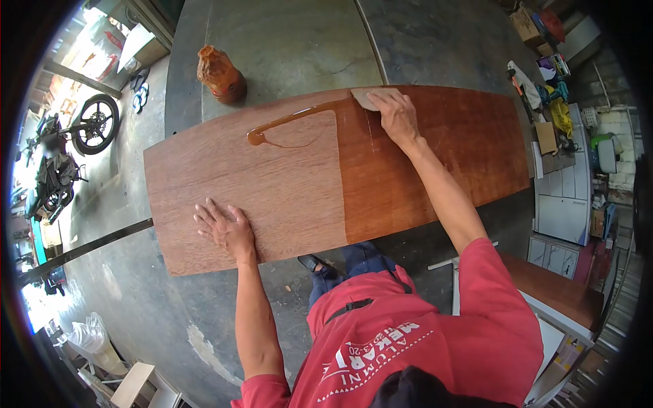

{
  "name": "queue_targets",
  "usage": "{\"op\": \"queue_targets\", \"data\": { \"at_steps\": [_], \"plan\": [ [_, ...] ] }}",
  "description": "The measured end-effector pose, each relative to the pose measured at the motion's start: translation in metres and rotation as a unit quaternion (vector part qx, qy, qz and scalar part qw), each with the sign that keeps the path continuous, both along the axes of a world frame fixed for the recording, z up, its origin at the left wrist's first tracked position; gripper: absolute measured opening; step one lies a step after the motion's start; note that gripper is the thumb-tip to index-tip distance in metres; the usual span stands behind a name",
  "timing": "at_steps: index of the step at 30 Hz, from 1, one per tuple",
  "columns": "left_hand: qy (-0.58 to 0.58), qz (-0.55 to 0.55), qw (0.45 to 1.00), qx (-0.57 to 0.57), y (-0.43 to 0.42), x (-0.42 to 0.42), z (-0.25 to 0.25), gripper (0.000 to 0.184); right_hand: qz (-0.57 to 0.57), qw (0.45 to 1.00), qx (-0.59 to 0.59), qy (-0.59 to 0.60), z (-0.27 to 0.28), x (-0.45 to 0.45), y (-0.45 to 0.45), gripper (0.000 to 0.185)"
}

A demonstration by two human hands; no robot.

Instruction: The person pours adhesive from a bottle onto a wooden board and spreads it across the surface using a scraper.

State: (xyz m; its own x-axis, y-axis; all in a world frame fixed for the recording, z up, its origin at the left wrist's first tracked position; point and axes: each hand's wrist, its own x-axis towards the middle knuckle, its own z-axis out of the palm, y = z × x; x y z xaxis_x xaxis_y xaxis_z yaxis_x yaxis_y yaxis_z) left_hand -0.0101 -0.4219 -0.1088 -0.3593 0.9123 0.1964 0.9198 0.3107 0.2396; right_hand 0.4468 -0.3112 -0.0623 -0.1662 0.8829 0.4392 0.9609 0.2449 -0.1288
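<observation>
A long wooden board (286, 204) lies across in front of me. Its right part is coated a dark, glossy red-brown, while the left part is pale bare wood. A puddle of brown liquid stain (292, 122) trails across the bare part near the far edge. My right hand (396, 119) is closed on a pale, flat pad (364, 100), pressed to the board at its far edge where the coated part starts. My left hand (226, 230) rests flat on the bare wood near the close edge, fingers spread, holding nothing.
A stained plastic bottle (221, 76) stands just beyond the board's far edge. Farther left are a motorcycle (68, 146) and a pair of sandals (140, 90) on the floor. A cabinet (562, 204) and cluttered items stand at the right.
</observation>
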Motion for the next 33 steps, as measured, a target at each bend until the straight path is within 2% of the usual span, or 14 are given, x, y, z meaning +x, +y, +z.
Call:
{"op": "queue_targets", "data": {
  "at_steps": [3, 4, 7, 13, 17, 20, 27, 33],
  "plan": [
    [-0.002, 0.003, 1.0, -0.002, 0.002, 0.001, 0.002, 0.065, 0.033, 0.999, -0.005, -0.017, -0.008, -0.011, -0.015, 0.033],
    [-0.003, 0.004, 1.0, -0.007, 0.001, 0.001, 0.003, 0.065, 0.046, 0.998, -0.044, 0.0, -0.004, -0.012, -0.02, 0.032],
    [-0.009, 0.007, 1.0, -0.012, 0.001, 0.004, 0.008, 0.064, 0.032, 0.998, -0.041, 0.02, 0.011, -0.01, -0.009, 0.031],
    [-0.008, 0.01, 1.0, -0.017, 0.002, 0.004, 0.007, 0.064, 0.025, 0.999, -0.001, 0.021, -0.008, -0.002, 0.025, 0.03],
    [-0.007, 0.014, 1.0, -0.013, 0.003, 0.002, 0.005, 0.064, 0.042, 0.998, -0.001, 0.045, 0.004, -0.007, 0.015, 0.031],
    [-0.006, 0.018, 1.0, -0.019, 0.001, 0.001, 0.004, 0.064, 0.046, 0.999, 0.003, 0.007, -0.002, -0.007, -0.008, 0.033],
    [-0.007, 0.006, 1.0, -0.008, 0.002, 0.003, 0.006, 0.065, 0.018, 1.0, 0.007, -0.017, -0.011, 0.004, 0.001, 0.034],
    [-0.007, 0.01, 1.0, -0.016, 0.002, 0.003, 0.008, 0.066, 0.032, 0.997, -0.07, 0.007, 0.005, 0.023, -0.009, 0.034]
  ]
}}
